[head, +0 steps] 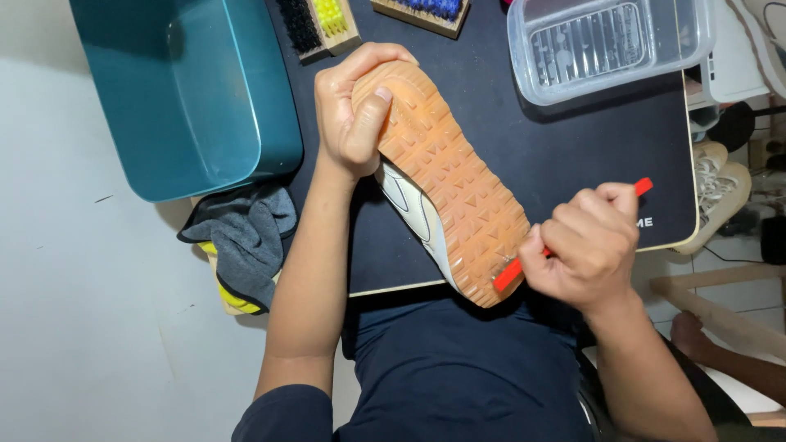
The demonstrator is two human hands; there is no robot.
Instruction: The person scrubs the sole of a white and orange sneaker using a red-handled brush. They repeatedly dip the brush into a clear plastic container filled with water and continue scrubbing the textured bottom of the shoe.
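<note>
Left hand (354, 115) grip closed around shoe (446, 176); right hand (591, 244) grip clamps red tool (509, 274) against sole.

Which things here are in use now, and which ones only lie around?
In use:
left hand holding the shoe, sole up
right hand holding the red brush handle at the sole

Lying about:
teal tub
clear plastic container
brushes
grey cloth

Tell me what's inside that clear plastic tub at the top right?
The clear plastic tub shows only a ribbed transparent insert on its bottom, with what look like water droplets. Its upper part runs out of view, so anything there is unseen.
</note>
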